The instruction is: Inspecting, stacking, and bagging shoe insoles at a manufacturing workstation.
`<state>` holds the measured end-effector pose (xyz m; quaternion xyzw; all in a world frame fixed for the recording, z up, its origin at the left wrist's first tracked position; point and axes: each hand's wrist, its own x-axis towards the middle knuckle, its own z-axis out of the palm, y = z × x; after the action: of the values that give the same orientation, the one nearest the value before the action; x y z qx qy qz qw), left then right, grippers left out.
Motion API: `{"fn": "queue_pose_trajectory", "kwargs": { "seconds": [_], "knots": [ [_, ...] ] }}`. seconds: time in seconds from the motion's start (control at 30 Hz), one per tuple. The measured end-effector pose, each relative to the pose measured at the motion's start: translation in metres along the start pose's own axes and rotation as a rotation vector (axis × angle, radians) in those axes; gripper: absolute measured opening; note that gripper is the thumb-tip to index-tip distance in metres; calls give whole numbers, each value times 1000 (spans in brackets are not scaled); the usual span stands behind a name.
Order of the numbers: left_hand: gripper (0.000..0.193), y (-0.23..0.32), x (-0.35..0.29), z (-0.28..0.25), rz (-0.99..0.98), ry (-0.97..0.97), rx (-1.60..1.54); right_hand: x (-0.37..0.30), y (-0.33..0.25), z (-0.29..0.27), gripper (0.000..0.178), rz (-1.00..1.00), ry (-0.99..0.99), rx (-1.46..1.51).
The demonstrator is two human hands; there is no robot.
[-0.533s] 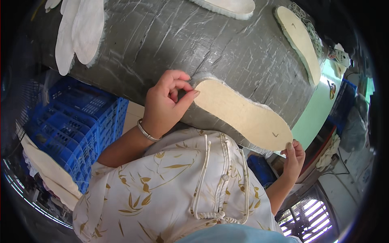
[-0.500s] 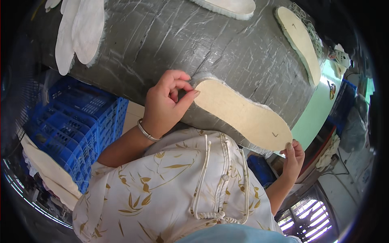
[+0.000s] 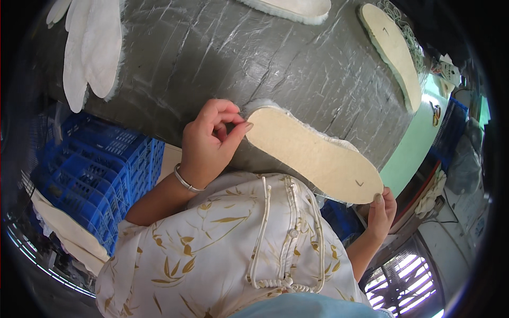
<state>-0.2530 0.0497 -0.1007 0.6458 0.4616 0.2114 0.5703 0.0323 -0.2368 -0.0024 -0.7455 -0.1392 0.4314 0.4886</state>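
Observation:
A cream insole with a fluffy white edge (image 3: 313,153) lies across the front of the grey table, its smooth side up and a small dark mark near its right end. My left hand (image 3: 211,140) pinches the left end between thumb and fingers, and a silver bangle sits on that wrist. At the opposite end, my right hand (image 3: 383,213) grips the tip, its thumb on top and the fingers partly hidden beneath.
Grey plastic-like sheeting covers the table (image 3: 175,63). Several pale insoles (image 3: 103,47) overlap at the far left; another insole (image 3: 392,53) lies far right beside tangled string (image 3: 411,37). Blue plastic crates (image 3: 95,175) stand at left. Scissors (image 3: 436,114) rest on a green surface (image 3: 411,153).
The view has shifted slightly. Both hands keep their hold on the insole's two ends, and the insole lies in nearly the same place.

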Motion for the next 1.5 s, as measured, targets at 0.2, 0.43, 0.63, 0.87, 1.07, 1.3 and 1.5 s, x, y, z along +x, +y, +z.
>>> {"fn": "queue_pose_trajectory", "kwargs": {
  "seconds": [0.2, 0.43, 0.63, 0.87, 1.07, 1.3, 1.5],
  "knots": [
    [27, 0, 2, 3, 40, 18, 61, 0, -1, 8, 20, -329, -78, -25],
    [27, 5, 3, -4, -81, -76, 75, -7, -13, 9, 25, -582, -124, -100],
    [30, 7, 5, -8, -147, -118, -42, -3, -12, 8, 20, -589, 58, -187],
    [31, 4, 3, -4, -158, -80, -5, -1, 2, 7, 12, -480, 207, -269],
    [39, 10, 1, -4, -84, -116, 161, 4, 4, 13, 9, -610, 329, -456],
    [38, 15, 10, -4, 74, -195, 262, -6, -19, 13, 18, -924, 149, -344],
    [37, 15, 8, -2, 81, -160, 266, 27, -9, 29, 14, -761, 518, -545]
  ]
}}
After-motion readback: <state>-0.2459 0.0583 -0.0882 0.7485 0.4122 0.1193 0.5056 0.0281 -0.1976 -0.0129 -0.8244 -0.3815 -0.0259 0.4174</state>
